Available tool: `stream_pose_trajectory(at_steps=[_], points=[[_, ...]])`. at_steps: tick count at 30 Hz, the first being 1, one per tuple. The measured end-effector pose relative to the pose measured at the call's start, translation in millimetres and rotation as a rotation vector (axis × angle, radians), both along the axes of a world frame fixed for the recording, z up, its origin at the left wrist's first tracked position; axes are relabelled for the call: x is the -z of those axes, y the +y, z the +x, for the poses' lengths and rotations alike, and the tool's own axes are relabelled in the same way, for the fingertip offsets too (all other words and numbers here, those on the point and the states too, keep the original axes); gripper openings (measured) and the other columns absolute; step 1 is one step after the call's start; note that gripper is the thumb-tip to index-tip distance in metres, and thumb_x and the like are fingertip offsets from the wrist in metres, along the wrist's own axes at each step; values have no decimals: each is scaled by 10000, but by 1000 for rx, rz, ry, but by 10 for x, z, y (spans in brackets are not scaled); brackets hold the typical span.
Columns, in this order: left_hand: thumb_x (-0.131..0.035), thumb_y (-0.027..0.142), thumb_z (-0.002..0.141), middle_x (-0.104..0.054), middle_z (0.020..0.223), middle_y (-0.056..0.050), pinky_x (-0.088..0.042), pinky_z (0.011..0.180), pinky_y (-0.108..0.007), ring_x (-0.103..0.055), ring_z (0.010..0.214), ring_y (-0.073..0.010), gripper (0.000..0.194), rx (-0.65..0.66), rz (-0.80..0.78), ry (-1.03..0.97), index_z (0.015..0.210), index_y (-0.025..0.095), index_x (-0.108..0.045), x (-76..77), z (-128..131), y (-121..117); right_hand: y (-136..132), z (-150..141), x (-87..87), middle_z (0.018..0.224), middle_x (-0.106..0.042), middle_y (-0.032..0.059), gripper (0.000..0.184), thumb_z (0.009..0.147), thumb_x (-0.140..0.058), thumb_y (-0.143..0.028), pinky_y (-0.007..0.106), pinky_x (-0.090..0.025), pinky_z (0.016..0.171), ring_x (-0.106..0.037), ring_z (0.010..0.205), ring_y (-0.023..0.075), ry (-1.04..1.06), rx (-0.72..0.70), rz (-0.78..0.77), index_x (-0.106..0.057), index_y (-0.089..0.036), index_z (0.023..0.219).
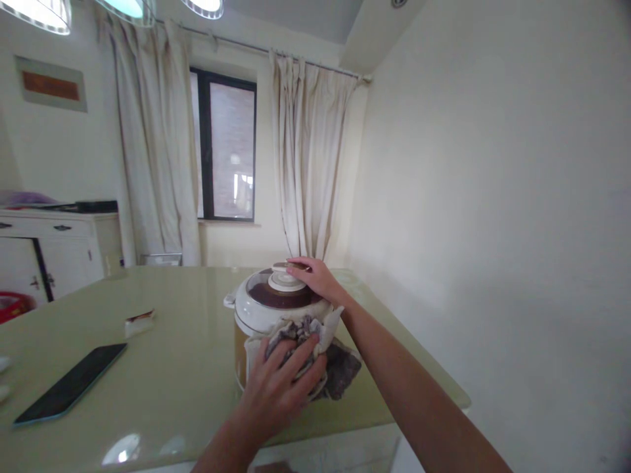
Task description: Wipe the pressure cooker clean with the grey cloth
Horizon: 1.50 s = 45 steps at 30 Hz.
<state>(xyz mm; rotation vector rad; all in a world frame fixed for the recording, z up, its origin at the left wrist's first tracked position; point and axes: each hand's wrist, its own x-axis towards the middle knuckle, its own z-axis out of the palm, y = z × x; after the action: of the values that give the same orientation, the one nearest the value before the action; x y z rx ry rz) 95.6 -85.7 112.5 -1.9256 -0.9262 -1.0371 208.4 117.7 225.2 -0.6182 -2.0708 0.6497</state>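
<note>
One green tabletop [187,355] carries one pot [263,319] at its right; the closed lid [276,299] leaves its contents unseen. Left lies one dark flat device [71,384]. One bunched cloth [340,371] sits under the left hand [283,374], pressed to the pot's near side. The right hand [318,279], apart, rests on the lid. Far left lies one small white scrap [140,323].

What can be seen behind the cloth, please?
The pot stands behind the cloth; its lid and left side show. The cloth and left hand cover much of its front, which cannot be seen.
</note>
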Motion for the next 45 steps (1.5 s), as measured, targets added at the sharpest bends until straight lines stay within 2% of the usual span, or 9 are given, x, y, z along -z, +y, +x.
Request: stream_pose_trajectory(at_steps=[3,6,10,15,20,27,33,40,45], points=[[-699,217,866,-723,1325,-118,-484,1049,-500,-653,1137,-294,391,32,-1,-226,1249,296,-692,232,-364,6,10,-14,4,1141,-809,50,391,902,-752,-505,378,-532,983,-731,1045,248,12,-15,10,-808,-238,1183],[-700,364,883,-690,1270,-142,-556,998,-483,-673,1159,-324,394,-91,-115,-765,1250,237,-632,372,-712,44,-4,-26,-10,1136,-813,41,367,901,-762,-502,368,-528,980,-730,1053,243,5,7,24,-813,-250,1163],[-658,555,857,-722,993,-77,-603,815,-426,-713,918,-309,456,-211,-368,-1186,1156,214,-613,217,-911,84,-23,-34,-25,1104,-814,36,328,906,-770,-473,351,-520,975,-728,1041,231,1,21,38,-814,-252,1143],[-707,431,858,-723,1201,-113,-550,958,-417,-692,1091,-299,393,-109,-171,-522,1200,244,-653,-88,-665,15,25,-51,24,1145,-797,61,418,897,-781,-484,341,-516,970,-722,1053,222,57,-54,39,-775,-225,1224],[-796,312,793,-748,1319,-51,-370,1149,-465,-673,1076,-265,477,2,-123,37,1259,338,-701,-96,-175,3,74,-60,57,1074,-802,59,477,844,-822,-510,332,-529,938,-727,1015,218,93,-75,-7,-773,-206,1208],[-717,293,858,-720,1359,-83,-445,1078,-467,-657,1169,-308,430,-19,-118,-105,1287,306,-696,-466,-447,222,84,-57,23,1058,-801,65,431,854,-781,-540,359,-529,948,-722,1021,240,101,-100,-54,-804,-186,1100],[-643,592,839,-788,1010,-51,-566,835,-374,-731,918,-280,469,-73,-609,-726,1134,229,-677,-886,-1223,546,87,-85,8,1079,-805,91,598,881,-644,-739,406,-495,1051,-712,1112,271,251,-129,-187,-821,-181,999],[-576,620,772,-799,989,-74,-536,862,-395,-728,956,-322,487,-141,-854,-564,1018,212,-677,-1261,-1432,1031,62,-76,-1,1191,-790,129,691,898,-592,-798,422,-466,1120,-700,1192,274,262,-187,-241,-818,-171,1078],[-525,581,827,-795,979,-65,-511,856,-380,-735,960,-319,390,-261,-854,-383,982,251,-663,-1397,-1298,964,41,-53,-4,1158,-793,94,689,906,-571,-807,410,-449,1124,-686,1183,268,191,-155,-151,-821,-185,1067]])
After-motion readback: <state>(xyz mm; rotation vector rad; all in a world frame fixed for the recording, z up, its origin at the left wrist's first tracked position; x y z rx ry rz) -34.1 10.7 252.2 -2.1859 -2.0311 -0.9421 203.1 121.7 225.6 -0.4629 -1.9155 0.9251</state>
